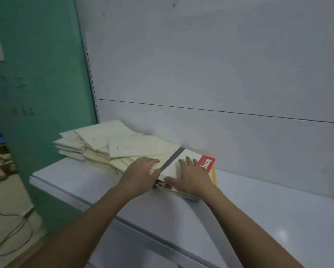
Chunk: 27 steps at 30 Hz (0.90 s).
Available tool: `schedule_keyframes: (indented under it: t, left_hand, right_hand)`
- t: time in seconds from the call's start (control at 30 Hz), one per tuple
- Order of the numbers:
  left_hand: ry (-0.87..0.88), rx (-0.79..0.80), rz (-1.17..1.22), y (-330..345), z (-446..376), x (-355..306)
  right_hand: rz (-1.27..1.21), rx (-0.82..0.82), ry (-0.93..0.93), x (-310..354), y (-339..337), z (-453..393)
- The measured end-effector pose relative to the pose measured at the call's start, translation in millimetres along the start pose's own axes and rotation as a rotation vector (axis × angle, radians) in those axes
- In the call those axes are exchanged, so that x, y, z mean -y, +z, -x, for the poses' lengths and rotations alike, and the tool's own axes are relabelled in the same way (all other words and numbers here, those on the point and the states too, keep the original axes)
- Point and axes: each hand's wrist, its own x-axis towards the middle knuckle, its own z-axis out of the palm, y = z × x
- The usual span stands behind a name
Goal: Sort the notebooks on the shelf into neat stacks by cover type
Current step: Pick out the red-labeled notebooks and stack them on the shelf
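A loose, untidy heap of cream-covered notebooks (112,144) lies at the shelf's left end against the back panel. Right of it sits a small stack topped by a white notebook with a grey spine strip (173,161); a red-labelled notebook (207,163) and a yellow cover (213,176) show beneath. My left hand (141,175) grips the stack's left edge at the spine, fingers curled over it. My right hand (193,176) lies flat on the white cover, fingers spread, thumb at the near edge.
The white shelf (259,209) runs on to the right, with a white back panel (220,74) behind. A green pillar (36,84) stands at the left. Cables (13,233) lie on the floor below left.
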Motion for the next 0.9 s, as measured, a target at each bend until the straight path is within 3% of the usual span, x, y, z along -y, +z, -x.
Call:
schedule_keyframes:
  t: [0.1, 0.3, 0.4, 0.47, 0.53, 0.6, 0.63, 0.73, 0.8, 0.9]
  left_hand:
    - [0.036, 0.005, 0.098, 6.8, -23.3, 9.4]
    - [0.118, -0.009, 0.377, 11.9, -52.4, 20.7]
    - [0.067, 0.013, 0.587, 4.0, -69.8, 22.2]
    - [-0.060, 0.143, 0.816, -4.3, -76.2, 17.3]
    - [-0.192, 0.445, 1.167, -15.4, -77.1, 9.7]
    - [-0.283, 0.739, 1.489, -26.6, -74.1, 6.1]
    - [-0.301, 0.796, 1.583, -30.7, -73.3, 7.8]
    - [-0.325, 0.707, 1.547, -37.3, -71.5, 19.6]
    - [-0.295, 0.635, 1.498, -35.6, -72.0, 36.5]
    - [-0.243, 0.570, 1.488, -40.0, -72.6, 63.5]
  right_hand:
    - [0.038, 0.054, 0.006, -1.2, 17.4, -8.9]
    - [0.070, 0.005, -0.080, 0.1, 10.4, 23.2]
    - [-0.130, 0.003, -0.045, 8.4, -12.3, 35.8]
    - [-0.254, -0.233, 0.051, 17.7, -22.1, 38.3]
    - [-0.364, -0.485, 0.088, 31.1, -25.9, 35.6]
    - [-0.391, -0.525, 0.051, 49.5, -25.5, 32.6]
    - [-0.332, -0.498, 0.000, 59.7, -23.9, 32.2]
    - [-0.121, -0.354, -0.101, 80.0, -13.3, 31.3]
    - [-0.183, -0.250, -0.047, 84.5, -9.8, 33.5]
    - [-0.337, -0.423, 0.153, 78.0, -7.7, 35.6]
